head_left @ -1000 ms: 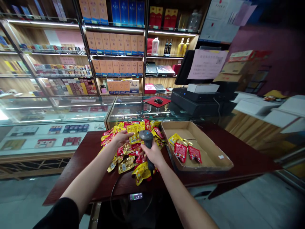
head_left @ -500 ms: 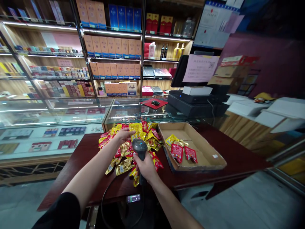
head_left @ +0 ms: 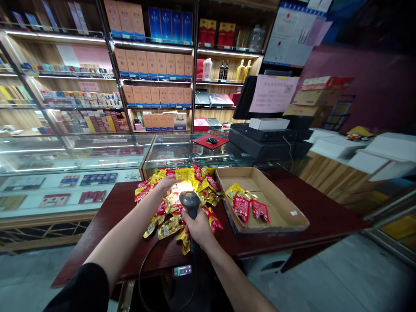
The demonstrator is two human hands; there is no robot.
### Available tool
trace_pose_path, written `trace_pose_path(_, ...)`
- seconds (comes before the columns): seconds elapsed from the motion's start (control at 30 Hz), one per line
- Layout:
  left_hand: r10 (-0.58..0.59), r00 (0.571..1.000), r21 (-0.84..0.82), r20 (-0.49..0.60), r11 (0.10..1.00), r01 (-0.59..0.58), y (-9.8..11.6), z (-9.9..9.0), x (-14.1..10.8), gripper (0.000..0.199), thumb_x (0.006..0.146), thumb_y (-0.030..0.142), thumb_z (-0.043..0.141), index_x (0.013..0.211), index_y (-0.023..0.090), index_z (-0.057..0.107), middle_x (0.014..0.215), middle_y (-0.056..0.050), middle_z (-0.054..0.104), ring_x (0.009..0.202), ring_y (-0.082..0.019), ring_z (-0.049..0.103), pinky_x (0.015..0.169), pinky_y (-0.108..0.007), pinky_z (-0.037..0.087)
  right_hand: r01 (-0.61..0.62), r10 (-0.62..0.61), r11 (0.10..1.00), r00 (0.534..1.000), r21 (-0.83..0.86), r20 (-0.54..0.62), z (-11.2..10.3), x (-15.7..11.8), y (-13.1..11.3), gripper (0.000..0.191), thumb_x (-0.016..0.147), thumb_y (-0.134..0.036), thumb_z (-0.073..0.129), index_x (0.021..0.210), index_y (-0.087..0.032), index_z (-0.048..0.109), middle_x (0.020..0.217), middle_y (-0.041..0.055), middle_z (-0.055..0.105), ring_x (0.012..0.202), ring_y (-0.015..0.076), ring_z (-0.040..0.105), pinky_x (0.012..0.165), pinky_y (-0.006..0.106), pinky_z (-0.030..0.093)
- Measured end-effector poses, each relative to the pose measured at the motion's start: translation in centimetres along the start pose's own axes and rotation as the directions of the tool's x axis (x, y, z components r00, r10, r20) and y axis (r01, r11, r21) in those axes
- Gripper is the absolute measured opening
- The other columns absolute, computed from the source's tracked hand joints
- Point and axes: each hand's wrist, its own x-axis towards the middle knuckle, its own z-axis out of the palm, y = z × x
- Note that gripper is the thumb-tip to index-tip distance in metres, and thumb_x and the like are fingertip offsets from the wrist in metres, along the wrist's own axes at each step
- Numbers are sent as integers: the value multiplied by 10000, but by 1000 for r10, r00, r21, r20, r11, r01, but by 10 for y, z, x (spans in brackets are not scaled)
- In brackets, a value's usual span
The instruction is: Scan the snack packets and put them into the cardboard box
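My right hand point(head_left: 199, 227) is wrapped around the handle of a black corded barcode scanner point(head_left: 190, 199), its head pointing away from me. A bright light falls on the packets just in front of the scanner. My left hand point(head_left: 167, 184) is at the left of that light, fingers closed on a yellow snack packet point(head_left: 183, 174) whose lower part is washed out by the glare. Beneath both hands spreads a heap of red, yellow and gold snack packets point(head_left: 169, 227). To the right, a shallow cardboard box point(head_left: 276, 199) holds several packets, among them a red packet point(head_left: 241, 208).
The dark red table point(head_left: 107, 225) bears the heap and the box. Behind it stand a glass counter point(head_left: 113, 149), a mouse point(head_left: 212, 141) on a red mat and a monitor point(head_left: 245, 97). A lit phone-like screen point(head_left: 182, 271) lies near the front edge, beside the scanner's cable point(head_left: 140, 277).
The scanner's bright light has come on over the packet at my left hand. The scanner head has shifted very slightly; both hands stay in nearly the same place.
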Motion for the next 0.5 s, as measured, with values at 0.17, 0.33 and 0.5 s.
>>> trace_pose_path(0.17, -40, 999, 8, -32, 999, 40, -2, -1, 3, 623, 482, 166, 902, 1038, 159, 620, 1041, -105, 670, 974, -207, 634, 759, -258, 509, 0, 0, 1000, 1000, 22, -8, 0, 2, 0, 350, 740, -429, 633, 980, -184, 562, 496, -47, 542, 318, 128, 461, 333, 235, 352)
trace_pose_path(0.33, -51, 999, -47, -8, 998, 50, -1, 1, 1, 649, 493, 201, 903, 1075, 167, 619, 926, -81, 679, 791, -191, 654, 653, -269, 523, 16, -16, 999, 1000, 30, -12, 0, 3, 2, 324, 752, -422, 623, 966, -188, 557, 485, -53, 535, 319, 123, 463, 336, 231, 366)
trace_pose_path(0.5, -40, 998, -31, -52, 999, 38, 1, 3, -2, 598, 525, 214, 890, 1049, 165, 607, 814, -28, 660, 672, -130, 620, 577, -215, 499, -4, 2, 997, 1000, 81, 18, -3, 8, 8, 372, 729, -462, 645, 972, -191, 568, 556, -17, 606, 393, 162, 543, 358, 253, 395)
